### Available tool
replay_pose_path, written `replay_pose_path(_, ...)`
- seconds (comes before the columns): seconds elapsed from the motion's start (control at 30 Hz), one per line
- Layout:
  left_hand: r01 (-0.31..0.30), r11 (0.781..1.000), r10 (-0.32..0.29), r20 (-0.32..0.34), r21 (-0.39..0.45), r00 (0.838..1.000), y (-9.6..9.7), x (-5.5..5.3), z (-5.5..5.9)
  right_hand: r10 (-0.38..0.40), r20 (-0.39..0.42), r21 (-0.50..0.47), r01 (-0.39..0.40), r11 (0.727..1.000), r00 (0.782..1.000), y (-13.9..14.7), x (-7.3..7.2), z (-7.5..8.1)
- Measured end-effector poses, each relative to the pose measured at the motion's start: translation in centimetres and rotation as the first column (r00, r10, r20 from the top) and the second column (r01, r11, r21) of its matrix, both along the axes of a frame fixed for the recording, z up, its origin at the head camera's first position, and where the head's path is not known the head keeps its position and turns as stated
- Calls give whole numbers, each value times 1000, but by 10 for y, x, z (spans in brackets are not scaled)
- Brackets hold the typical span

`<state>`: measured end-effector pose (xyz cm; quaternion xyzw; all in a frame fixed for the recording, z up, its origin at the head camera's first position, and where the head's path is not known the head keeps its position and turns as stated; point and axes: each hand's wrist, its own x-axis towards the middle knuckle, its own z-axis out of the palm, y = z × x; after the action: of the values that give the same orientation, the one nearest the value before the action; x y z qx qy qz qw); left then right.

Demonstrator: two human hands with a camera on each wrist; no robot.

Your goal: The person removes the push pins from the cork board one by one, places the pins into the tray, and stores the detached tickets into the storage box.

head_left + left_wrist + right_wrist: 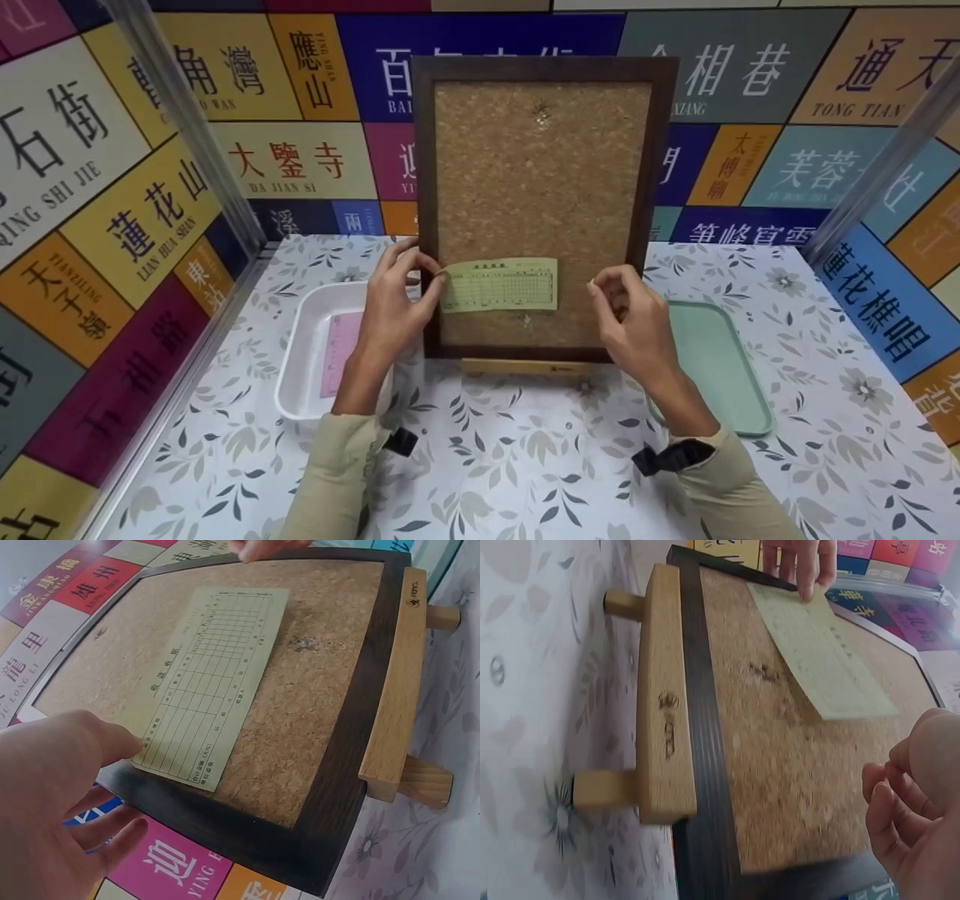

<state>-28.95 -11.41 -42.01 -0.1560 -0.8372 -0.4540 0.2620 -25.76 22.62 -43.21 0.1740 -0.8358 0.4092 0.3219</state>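
A pale green receipt slip (499, 285) with a printed grid lies across the lower part of the framed cork board (536, 187). My left hand (397, 296) pinches the slip's left end at the board's left frame edge; in the left wrist view the thumb (112, 741) lies over its corner. Near the lower right of the board is my right hand (634, 319), its fingers curled and its thumb close to the index fingertip. In the right wrist view these fingers (885, 810) are in front of the cork, apart from the slip; I cannot tell whether they hold something small.
The board stands upright on a wooden easel stand (529, 367). A white tray (289, 367) with a pink slip (341, 352) is to the left, partly behind my left hand. To the right lies a green tray (712, 360). Panels with printed place names (292, 161) enclose the flowered tabletop (510, 457).
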Motion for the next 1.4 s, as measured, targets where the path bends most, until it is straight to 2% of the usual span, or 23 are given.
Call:
replay_pose_path(0.2, -4, 1000, 4, -19, 3, 1000, -4, -2, 2, -44, 18, 1, 44, 999, 999, 29, 4, -4)
replay_pose_path(0.4, -4, 1000, 4, -25, 19, 1000, -8, -2, 2, -87, 0, -6, 87, 996, 996, 55, 5, -8)
replay_pose_path(0.63, -12, 1000, 12, -4, 26, 1000, -11, -4, 3, -138, 7, 10, 138, 990, 990, 80, 8, -15)
replay_pose_path(0.9, -2, 998, 3, -9, 55, 1000, -20, -5, 3, -182, 94, 33, 179, 983, 979, 104, 13, -31)
replay_pose_path(1.13, -5, 997, 4, 13, 79, 1000, -28, -6, 3, -248, 144, 35, 245, 969, 958, 117, 11, -33)
replay_pose_path(1.4, -41, 996, 40, 20, 85, 999, -38, -8, 3, -247, 150, 48, 243, 969, 957, 120, 10, -34)
